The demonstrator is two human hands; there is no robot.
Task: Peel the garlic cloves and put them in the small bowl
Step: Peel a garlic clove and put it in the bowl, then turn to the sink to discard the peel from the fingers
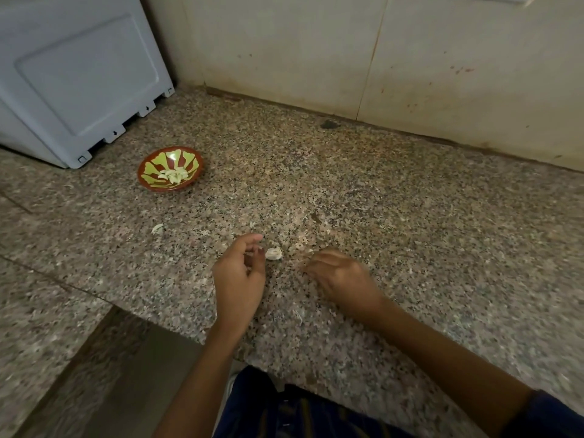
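Note:
A small red bowl (143, 172) with a green pattern sits on the speckled granite counter at the left, holding several peeled garlic cloves (174, 176). A pale garlic piece (273, 253) lies on the counter between my hands. My left hand (240, 276) hovers just left of it, fingers loosely curled, fingertips close to the piece; whether they touch it I cannot tell. My right hand (343, 278) rests palm down on the counter to the right, blurred, fingers bent toward small bits of skin. Another pale scrap (157, 228) lies further left.
A white appliance (72, 80) stands at the back left, close to the bowl. A stained tiled wall (379, 58) runs along the back. The counter's front edge (177, 330) drops away to a lower ledge at the bottom left.

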